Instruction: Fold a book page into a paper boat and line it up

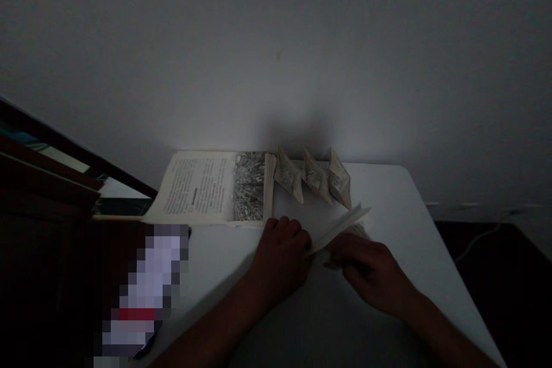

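Note:
The scene is dim. My left hand (pixel 282 256) and my right hand (pixel 366 273) rest on a white table (pixel 401 213), both pinching a folded sheet of printed paper (pixel 338 227) that sticks up and to the right between them. Behind the hands stand three folded paper boats (pixel 314 181) in a row, made from printed pages. An open book (pixel 215 187) with text and a grey picture lies to their left.
A dark shelf or frame (pixel 52 172) with books sits at the left. A blurred-out object (pixel 142 293) lies at the table's front left. The table's right edge drops to a dark floor with a pale cable (pixel 478 238). A plain wall stands behind.

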`<action>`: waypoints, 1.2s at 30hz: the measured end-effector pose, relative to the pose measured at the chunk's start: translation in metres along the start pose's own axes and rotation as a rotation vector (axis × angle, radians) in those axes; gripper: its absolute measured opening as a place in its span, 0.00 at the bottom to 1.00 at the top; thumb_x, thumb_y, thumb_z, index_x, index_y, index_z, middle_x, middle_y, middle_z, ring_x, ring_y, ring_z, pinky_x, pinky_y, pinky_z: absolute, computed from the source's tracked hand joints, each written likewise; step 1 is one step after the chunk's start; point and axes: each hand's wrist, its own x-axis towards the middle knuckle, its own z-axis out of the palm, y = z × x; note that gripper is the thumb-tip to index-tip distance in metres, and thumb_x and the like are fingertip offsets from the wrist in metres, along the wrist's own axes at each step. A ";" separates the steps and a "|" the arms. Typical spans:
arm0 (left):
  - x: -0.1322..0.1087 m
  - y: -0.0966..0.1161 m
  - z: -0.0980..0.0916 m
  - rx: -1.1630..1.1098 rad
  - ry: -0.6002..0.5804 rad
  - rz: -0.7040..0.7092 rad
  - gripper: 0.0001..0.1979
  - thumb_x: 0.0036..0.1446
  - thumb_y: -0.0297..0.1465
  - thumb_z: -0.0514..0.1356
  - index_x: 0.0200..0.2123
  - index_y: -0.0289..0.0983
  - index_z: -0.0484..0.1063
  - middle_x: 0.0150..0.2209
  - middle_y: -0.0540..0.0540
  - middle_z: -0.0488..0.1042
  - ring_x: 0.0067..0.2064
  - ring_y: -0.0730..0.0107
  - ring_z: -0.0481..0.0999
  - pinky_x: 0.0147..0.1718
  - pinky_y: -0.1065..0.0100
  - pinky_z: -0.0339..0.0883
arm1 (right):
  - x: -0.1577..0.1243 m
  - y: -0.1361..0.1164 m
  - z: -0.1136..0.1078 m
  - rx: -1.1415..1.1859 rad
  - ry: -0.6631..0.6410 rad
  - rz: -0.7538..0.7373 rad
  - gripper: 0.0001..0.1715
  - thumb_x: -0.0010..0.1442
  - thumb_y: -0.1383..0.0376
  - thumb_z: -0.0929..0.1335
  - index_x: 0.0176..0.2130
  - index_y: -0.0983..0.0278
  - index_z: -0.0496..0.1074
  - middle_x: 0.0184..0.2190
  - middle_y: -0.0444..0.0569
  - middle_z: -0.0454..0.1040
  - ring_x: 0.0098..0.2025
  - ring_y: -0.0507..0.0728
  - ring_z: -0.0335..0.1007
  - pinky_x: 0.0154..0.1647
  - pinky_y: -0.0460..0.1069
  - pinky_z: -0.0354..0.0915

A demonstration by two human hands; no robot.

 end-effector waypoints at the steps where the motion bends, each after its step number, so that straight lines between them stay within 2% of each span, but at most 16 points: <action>1: -0.001 -0.001 -0.001 0.002 0.006 0.023 0.04 0.54 0.31 0.58 0.31 0.37 0.69 0.34 0.46 0.71 0.39 0.61 0.67 0.39 0.60 0.55 | -0.002 0.002 -0.002 0.003 0.049 -0.043 0.16 0.48 0.80 0.61 0.32 0.63 0.69 0.27 0.46 0.69 0.30 0.53 0.67 0.30 0.49 0.63; 3: -0.002 -0.003 -0.002 -0.014 0.029 0.071 0.04 0.56 0.29 0.56 0.30 0.37 0.69 0.33 0.46 0.71 0.38 0.63 0.67 0.39 0.61 0.56 | -0.007 0.005 -0.006 -0.015 0.186 -0.110 0.15 0.49 0.80 0.62 0.32 0.63 0.69 0.28 0.46 0.69 0.30 0.53 0.67 0.29 0.48 0.63; 5: -0.003 -0.006 -0.003 -0.069 0.074 0.112 0.04 0.57 0.29 0.55 0.31 0.36 0.69 0.33 0.45 0.72 0.37 0.64 0.68 0.38 0.62 0.57 | -0.009 0.007 -0.010 -0.072 0.377 -0.139 0.15 0.48 0.80 0.64 0.33 0.63 0.70 0.30 0.47 0.70 0.31 0.53 0.68 0.30 0.48 0.64; 8: -0.005 -0.013 -0.005 -0.198 0.178 0.138 0.04 0.57 0.28 0.54 0.32 0.35 0.69 0.31 0.45 0.73 0.34 0.66 0.69 0.36 0.63 0.59 | -0.008 0.009 -0.015 -0.148 0.655 -0.096 0.17 0.47 0.80 0.67 0.35 0.63 0.71 0.34 0.49 0.70 0.36 0.56 0.68 0.35 0.51 0.64; 10: -0.007 -0.017 -0.008 -0.294 0.232 0.133 0.04 0.56 0.29 0.56 0.33 0.36 0.69 0.30 0.46 0.74 0.33 0.66 0.70 0.35 0.64 0.60 | -0.004 0.012 -0.016 -0.117 0.742 -0.047 0.18 0.46 0.78 0.69 0.38 0.62 0.71 0.38 0.51 0.69 0.41 0.58 0.67 0.40 0.54 0.64; 12: -0.008 -0.021 -0.012 -0.383 0.255 0.102 0.04 0.56 0.29 0.56 0.33 0.36 0.70 0.31 0.46 0.74 0.34 0.67 0.71 0.36 0.65 0.61 | -0.002 0.015 -0.016 -0.041 0.719 0.001 0.21 0.46 0.74 0.71 0.41 0.62 0.70 0.42 0.53 0.68 0.45 0.60 0.66 0.45 0.57 0.63; 15: -0.009 -0.023 -0.018 -0.516 0.270 -0.001 0.04 0.56 0.30 0.57 0.33 0.37 0.71 0.32 0.48 0.75 0.35 0.69 0.72 0.37 0.67 0.63 | -0.003 0.019 -0.015 0.032 0.560 0.108 0.26 0.47 0.69 0.73 0.46 0.61 0.67 0.43 0.53 0.69 0.46 0.61 0.66 0.47 0.58 0.63; 18: -0.009 -0.022 -0.023 -0.651 0.301 -0.133 0.03 0.54 0.30 0.59 0.32 0.38 0.71 0.30 0.50 0.74 0.33 0.71 0.73 0.34 0.71 0.64 | -0.008 0.020 -0.013 0.056 0.426 0.225 0.27 0.47 0.65 0.74 0.47 0.60 0.66 0.39 0.50 0.72 0.41 0.59 0.70 0.42 0.55 0.68; 22: -0.007 -0.022 -0.023 -0.920 0.375 -0.288 0.05 0.52 0.33 0.61 0.31 0.37 0.71 0.27 0.51 0.73 0.29 0.73 0.72 0.29 0.73 0.64 | -0.011 0.016 -0.009 0.066 0.352 0.385 0.17 0.46 0.62 0.74 0.38 0.61 0.72 0.30 0.47 0.76 0.31 0.56 0.73 0.31 0.49 0.71; 25: -0.003 -0.023 -0.017 -1.166 0.424 -0.363 0.12 0.49 0.35 0.63 0.36 0.37 0.71 0.28 0.50 0.74 0.30 0.73 0.72 0.29 0.74 0.65 | -0.006 0.012 -0.008 0.103 0.384 0.436 0.11 0.45 0.61 0.74 0.30 0.62 0.74 0.23 0.44 0.74 0.24 0.54 0.71 0.25 0.47 0.69; 27: -0.002 -0.022 -0.013 -1.339 0.420 -0.358 0.19 0.47 0.38 0.65 0.41 0.37 0.69 0.31 0.48 0.75 0.32 0.70 0.73 0.31 0.72 0.66 | -0.002 0.010 -0.006 0.124 0.430 0.452 0.09 0.45 0.61 0.74 0.27 0.62 0.74 0.22 0.44 0.73 0.23 0.53 0.70 0.23 0.46 0.68; 30: -0.003 -0.019 -0.006 -1.557 0.302 -0.246 0.25 0.45 0.42 0.65 0.44 0.35 0.69 0.36 0.44 0.75 0.35 0.67 0.74 0.35 0.68 0.67 | 0.002 0.008 -0.004 0.204 0.564 0.529 0.12 0.45 0.59 0.74 0.27 0.63 0.73 0.23 0.46 0.75 0.22 0.54 0.70 0.19 0.47 0.67; 32: -0.005 -0.012 -0.002 -1.585 0.210 -0.183 0.25 0.44 0.41 0.66 0.44 0.34 0.69 0.35 0.44 0.74 0.31 0.69 0.73 0.32 0.69 0.66 | 0.003 0.006 -0.001 0.318 0.629 0.637 0.16 0.44 0.57 0.74 0.30 0.64 0.72 0.21 0.45 0.74 0.17 0.54 0.68 0.13 0.46 0.62; 34: -0.007 -0.003 0.000 -1.525 0.112 -0.202 0.21 0.45 0.42 0.65 0.38 0.32 0.71 0.28 0.46 0.73 0.27 0.72 0.70 0.26 0.72 0.63 | 0.003 0.004 0.002 0.420 0.646 0.732 0.19 0.44 0.55 0.74 0.33 0.64 0.71 0.17 0.43 0.72 0.12 0.52 0.63 0.08 0.45 0.56; 36: -0.009 0.008 0.002 -1.440 0.073 -0.247 0.18 0.46 0.42 0.64 0.33 0.32 0.72 0.24 0.48 0.72 0.26 0.72 0.69 0.26 0.72 0.63 | 0.004 0.001 0.005 0.453 0.649 0.768 0.20 0.44 0.55 0.74 0.33 0.65 0.70 0.12 0.39 0.67 0.09 0.50 0.57 0.06 0.44 0.52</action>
